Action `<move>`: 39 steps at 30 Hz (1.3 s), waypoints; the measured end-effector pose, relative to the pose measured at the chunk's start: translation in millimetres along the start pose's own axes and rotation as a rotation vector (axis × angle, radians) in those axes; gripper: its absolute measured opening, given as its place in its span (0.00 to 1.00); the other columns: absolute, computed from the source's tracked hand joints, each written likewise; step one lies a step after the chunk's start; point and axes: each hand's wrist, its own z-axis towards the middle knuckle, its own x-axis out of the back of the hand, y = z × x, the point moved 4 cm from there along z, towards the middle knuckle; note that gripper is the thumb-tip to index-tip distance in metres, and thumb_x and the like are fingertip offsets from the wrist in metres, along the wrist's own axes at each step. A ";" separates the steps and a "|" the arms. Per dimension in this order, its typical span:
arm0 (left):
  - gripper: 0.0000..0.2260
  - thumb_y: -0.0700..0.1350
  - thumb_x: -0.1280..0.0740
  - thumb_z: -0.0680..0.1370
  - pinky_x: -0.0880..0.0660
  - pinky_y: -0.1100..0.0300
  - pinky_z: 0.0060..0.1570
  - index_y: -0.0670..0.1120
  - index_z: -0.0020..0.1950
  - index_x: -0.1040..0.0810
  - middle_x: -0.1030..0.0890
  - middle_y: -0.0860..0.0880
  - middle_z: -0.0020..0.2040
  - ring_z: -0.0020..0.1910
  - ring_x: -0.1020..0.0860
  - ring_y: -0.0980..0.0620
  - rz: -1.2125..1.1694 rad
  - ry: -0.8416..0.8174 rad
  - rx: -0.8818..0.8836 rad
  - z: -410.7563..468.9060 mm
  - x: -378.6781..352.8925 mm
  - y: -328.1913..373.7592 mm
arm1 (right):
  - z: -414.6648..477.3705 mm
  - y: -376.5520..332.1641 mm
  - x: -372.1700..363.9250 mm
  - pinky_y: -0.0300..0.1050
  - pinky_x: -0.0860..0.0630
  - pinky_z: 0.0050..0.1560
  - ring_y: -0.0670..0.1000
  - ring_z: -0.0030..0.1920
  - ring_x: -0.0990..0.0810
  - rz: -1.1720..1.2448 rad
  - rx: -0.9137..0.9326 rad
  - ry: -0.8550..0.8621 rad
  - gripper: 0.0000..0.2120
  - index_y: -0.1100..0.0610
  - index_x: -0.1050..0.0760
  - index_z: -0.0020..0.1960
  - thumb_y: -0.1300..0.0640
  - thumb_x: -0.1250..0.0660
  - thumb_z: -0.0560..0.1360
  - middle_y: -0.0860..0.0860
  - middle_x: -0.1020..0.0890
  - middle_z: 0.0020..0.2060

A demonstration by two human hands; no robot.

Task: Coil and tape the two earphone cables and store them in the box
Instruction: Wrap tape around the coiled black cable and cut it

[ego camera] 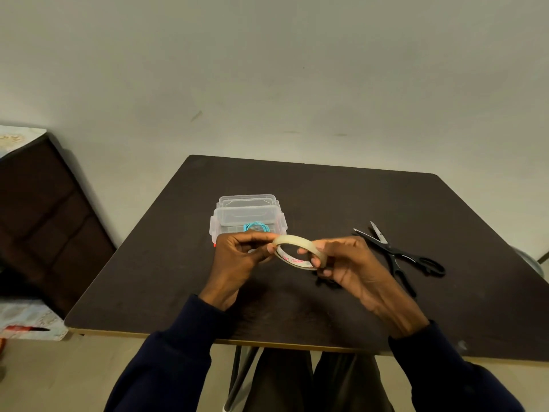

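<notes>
— What is laid out?
— A dark brown counter (pixel 326 197) set against a pale wall. Toward its far left stands an open clear plastic box (pixel 214 230), with its lid (pixel 246 200) just behind it. Black scissors (pixel 398 254) lie to the right with their blades parted, well apart from the box.
— Any writing?
— Only red print on the inner face of the tape roll (pixel 292 241) (it runs backwards from this side, and I cannot make out the word).
— Where is the cable?
— A blue earphone cable (pixel 256 226) lies coiled inside the box, partly hidden behind the left hand.
— And the hands?
— Both are above the counter just in front of the box, holding the tilted roll between them. The left hand (pixel 237 257) pinches the roll's left edge, thumb and fingers (pixel 252 237) pressed together. The right hand (pixel 347 263) curls round the right side, with one finger reaching through the ring.
</notes>
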 end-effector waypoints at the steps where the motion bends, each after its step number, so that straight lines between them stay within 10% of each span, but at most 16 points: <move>1: 0.11 0.43 0.26 0.67 0.18 0.56 0.48 0.48 0.49 0.16 0.14 0.49 0.51 0.55 0.17 0.45 0.007 -0.017 0.014 0.0 0.6 1.1 | 0.1 0.1 0.4 0.41 0.36 0.34 0.48 0.34 0.25 -0.030 0.000 0.010 0.16 0.67 0.15 0.47 0.54 0.23 0.67 0.60 0.19 0.36; 25: 0.08 0.41 0.24 0.68 0.21 0.61 0.56 0.51 0.45 0.15 0.13 0.56 0.45 0.51 0.16 0.53 0.205 -0.046 -0.174 -0.9 -11.5 8.1 | -1.4 5.0 -3.7 0.44 0.28 0.31 0.50 0.31 0.25 -0.315 0.111 0.271 0.18 0.51 0.14 0.38 0.71 0.34 0.74 0.58 0.17 0.30; 39: 0.10 0.42 0.25 0.67 0.18 0.59 0.48 0.45 0.47 0.15 0.14 0.46 0.49 0.53 0.16 0.45 0.039 -0.032 -0.052 -1.0 -4.5 9.2 | -4.0 3.5 -3.7 0.46 0.31 0.39 0.60 0.42 0.29 -0.088 0.034 -0.006 0.12 0.58 0.14 0.52 0.56 0.28 0.71 0.59 0.17 0.38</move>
